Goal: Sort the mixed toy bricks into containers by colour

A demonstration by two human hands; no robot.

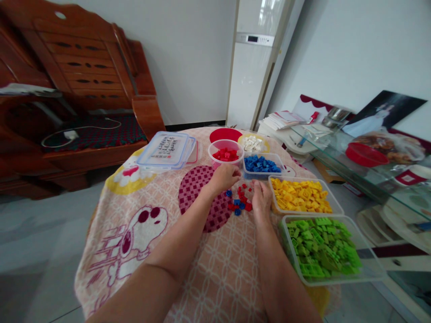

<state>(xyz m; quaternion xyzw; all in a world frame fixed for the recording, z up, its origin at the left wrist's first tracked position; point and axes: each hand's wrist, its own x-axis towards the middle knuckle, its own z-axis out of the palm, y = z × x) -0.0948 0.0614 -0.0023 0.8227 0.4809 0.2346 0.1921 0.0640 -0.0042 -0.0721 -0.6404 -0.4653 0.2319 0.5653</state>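
My left hand (225,178) is over the table, just in front of the round tub of red bricks (226,154). Its fingers are bent together, and whatever they hold is too small to make out. Beside a loose pile of red and blue bricks (240,204) rests my right hand (261,196), its fingers close together at the pile's right edge; what they hold cannot be seen. Behind it stands a box of blue bricks (261,164). To the right are a box of yellow bricks (301,196) and a box of green bricks (322,247).
White bricks (252,143) lie at the back beside a red round lid (225,135). Stacked clear lids (166,150) sit at the back left of the cloth-covered table (229,273). A glass shelf (370,172) stands right, a wooden bench (81,67) left.
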